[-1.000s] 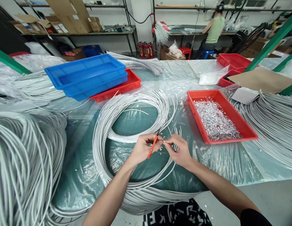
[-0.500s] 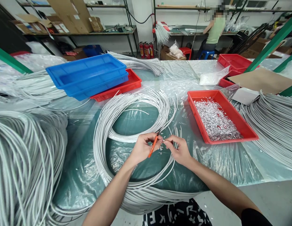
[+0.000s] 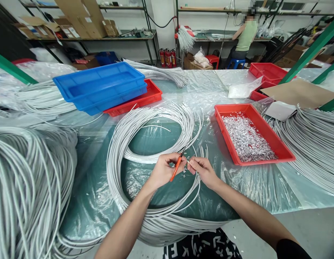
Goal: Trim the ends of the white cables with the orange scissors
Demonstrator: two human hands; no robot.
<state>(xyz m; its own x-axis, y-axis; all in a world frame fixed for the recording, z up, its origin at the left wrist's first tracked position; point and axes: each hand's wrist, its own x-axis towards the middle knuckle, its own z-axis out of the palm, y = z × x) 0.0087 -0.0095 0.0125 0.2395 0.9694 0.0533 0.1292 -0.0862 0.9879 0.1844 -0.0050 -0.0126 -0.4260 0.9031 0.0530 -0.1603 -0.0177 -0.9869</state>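
While the left hand (image 3: 164, 171) grips an orange-handled tool (image 3: 175, 169), the right hand (image 3: 206, 173) pinches a cable (image 3: 188, 162), its end between both hands. Coiled cables (image 3: 114, 154) lie toward ten o'clock, a red tray (image 3: 273, 138) at two. Close work on that end seems underway; precise, steady alignment appears needed next.

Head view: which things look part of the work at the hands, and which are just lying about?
In use, it seems:
- orange-handled tool, in the left hand
- pale cable, in the right hand
- large cable coil
- perhaps the red tray of silvery bits

Lying about:
- blue trays
- brown sheet
- fire extinguishers
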